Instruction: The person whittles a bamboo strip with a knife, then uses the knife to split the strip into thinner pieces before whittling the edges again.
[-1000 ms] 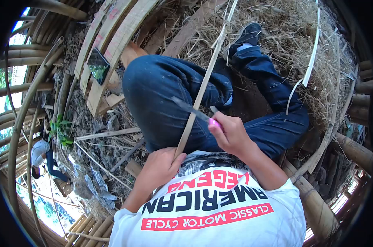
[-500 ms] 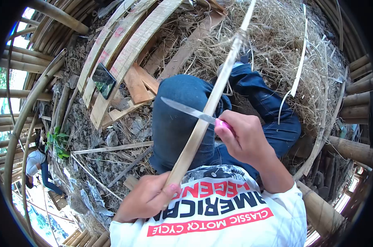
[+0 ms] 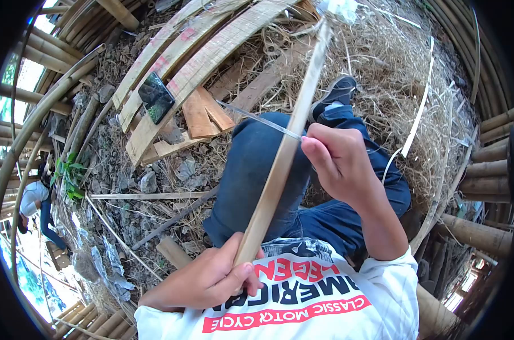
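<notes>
Clamping its fingers on the bamboo strip [image 3: 281, 170] at seven o'clock, your left hand [image 3: 224, 275] aims it toward one; your right hand [image 3: 343, 163] at three, fingers closed around the knife [image 3: 259, 119], has moved up-strip, putting its blade nearer the far end.

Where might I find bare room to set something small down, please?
The rightmost pale plank looks bare beyond the phone, bordered on its right by straw. It is crowded over the bent knee, where the knife crosses the wooden strip.
</notes>
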`<state>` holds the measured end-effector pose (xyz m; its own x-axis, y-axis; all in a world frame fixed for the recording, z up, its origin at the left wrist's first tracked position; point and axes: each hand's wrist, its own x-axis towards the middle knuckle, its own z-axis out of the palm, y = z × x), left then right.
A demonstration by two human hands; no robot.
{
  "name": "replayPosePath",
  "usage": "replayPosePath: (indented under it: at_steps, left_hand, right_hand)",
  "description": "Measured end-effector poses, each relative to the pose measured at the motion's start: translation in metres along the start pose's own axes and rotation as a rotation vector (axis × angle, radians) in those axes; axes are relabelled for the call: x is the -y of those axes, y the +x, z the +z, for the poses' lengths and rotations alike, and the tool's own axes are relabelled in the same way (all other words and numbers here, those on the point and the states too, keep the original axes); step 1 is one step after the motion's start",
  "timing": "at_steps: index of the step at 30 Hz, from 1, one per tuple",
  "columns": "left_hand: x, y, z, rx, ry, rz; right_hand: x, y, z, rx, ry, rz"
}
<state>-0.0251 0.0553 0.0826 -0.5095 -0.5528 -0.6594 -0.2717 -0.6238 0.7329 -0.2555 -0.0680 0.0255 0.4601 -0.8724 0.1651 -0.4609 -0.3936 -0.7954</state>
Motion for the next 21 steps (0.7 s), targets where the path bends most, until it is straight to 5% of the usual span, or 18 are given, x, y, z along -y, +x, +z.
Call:
replayPosePath:
  at_steps: [5,7,11,21]
  left_hand:
    - [0.004,0.024,-0.006,-0.005,-0.376,0.065]
    - [0.004,0.032,-0.009,0.245,-0.824,-0.09]
    - [0.001,0.038,0.003,0.423,-1.121,-0.022]
    - [0.024,0.055,0.022,0.401,-1.192,0.019]
  right_hand:
    - [0.005,0.01,-0.005,0.074,-0.096,0.004]
    - [0.004,0.012,-0.007,0.106,-0.141,-0.016]
    - [-0.001,0.015,-0.007,0.137,-0.204,-0.055]
    - [0.004,0.025,-0.024,0.242,-0.388,-0.128]
